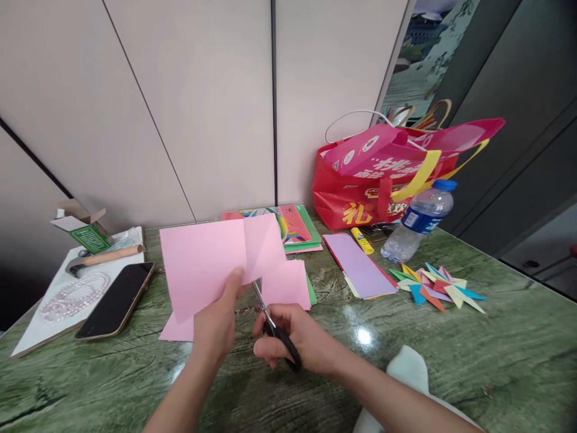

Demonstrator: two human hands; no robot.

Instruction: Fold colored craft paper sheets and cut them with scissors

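Observation:
A pink sheet of paper is pinched in my left hand, raised above the table. Black-handled scissors sit in my right hand, with fingers through the loops. Their blades meet the lower edge of the sheet, just right of my left thumb. A crease or cut line runs up the sheet from about there; which one, I cannot tell. Behind the scissors lie more pink paper and a bit of green paper. Another pink piece shows under the held sheet.
Left lie a phone, beads, a hammer-like tool and a small green box. Right are purple strips, a glue stick, a water bottle, folded paper pieces and a red bag. Colored paper packs lie behind.

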